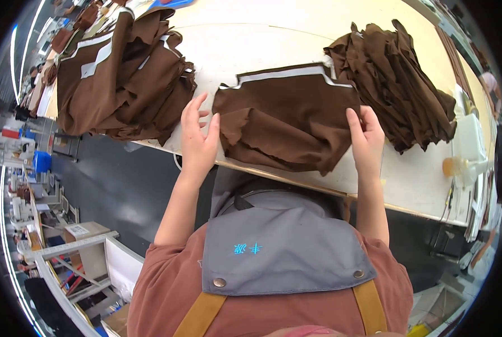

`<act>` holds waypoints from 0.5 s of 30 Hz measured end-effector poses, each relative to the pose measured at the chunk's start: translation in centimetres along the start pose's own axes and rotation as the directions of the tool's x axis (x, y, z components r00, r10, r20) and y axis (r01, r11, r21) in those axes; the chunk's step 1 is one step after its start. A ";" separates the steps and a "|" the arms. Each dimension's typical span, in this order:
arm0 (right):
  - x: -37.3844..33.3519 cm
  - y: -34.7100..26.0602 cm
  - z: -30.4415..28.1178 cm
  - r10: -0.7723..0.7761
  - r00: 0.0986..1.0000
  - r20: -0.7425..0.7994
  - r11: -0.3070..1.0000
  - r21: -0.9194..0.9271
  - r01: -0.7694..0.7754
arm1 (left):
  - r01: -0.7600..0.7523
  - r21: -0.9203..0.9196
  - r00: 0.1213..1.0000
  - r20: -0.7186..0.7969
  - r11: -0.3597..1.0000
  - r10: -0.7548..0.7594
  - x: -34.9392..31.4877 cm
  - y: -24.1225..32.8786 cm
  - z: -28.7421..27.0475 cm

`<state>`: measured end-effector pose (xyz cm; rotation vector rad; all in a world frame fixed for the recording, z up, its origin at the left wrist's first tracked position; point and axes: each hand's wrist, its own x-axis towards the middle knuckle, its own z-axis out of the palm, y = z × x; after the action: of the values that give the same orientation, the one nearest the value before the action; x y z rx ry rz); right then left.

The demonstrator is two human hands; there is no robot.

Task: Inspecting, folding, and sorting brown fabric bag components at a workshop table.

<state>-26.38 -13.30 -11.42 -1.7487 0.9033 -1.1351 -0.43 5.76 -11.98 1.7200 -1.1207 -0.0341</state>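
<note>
A brown cut piece of cloth [287, 101] with white strips along its notched far edge lies in front of me at the table's near edge. Its lower part is folded over and rumpled. My left hand [200, 137] is beside its left edge, fingers spread and thumb next to the cloth; nothing shows in its grip. At the right edge, my right hand [368, 140] pinches the cloth between thumb and fingers. A heap of brown cloth pieces with white strips [121, 84] sits to the left. Another brown cloth pile [397, 84] lies at the right, close to the piece's far right corner.
The pale table [251, 39] has its front edge just before my body. At the right stand a white container [469, 137] and a small jar of amber stuff [454, 166]. Behind me on the left are a metal frame [74, 244] and a cardboard box [88, 236].
</note>
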 end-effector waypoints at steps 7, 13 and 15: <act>-0.1 0.8 0.2 -0.249 0.968 0.043 0.826 -0.513 0.235 | 0.416 0.147 0.890 0.138 0.897 -0.435 -2.5 -1.5 0.3; 0.1 -2.6 3.3 -0.296 0.926 0.235 0.796 -0.474 0.376 | 0.074 -0.030 0.986 0.151 0.997 -0.068 -2.6 -0.1 2.6; 0.9 -3.4 4.8 -0.338 0.895 0.290 0.774 -0.456 0.440 | -0.073 -0.085 0.985 0.153 0.994 0.085 -3.3 1.0 3.3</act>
<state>-21.15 -11.57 -9.17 -2.5380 0.7819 -1.0041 -4.58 5.55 -14.28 1.6223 -1.2854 -0.1651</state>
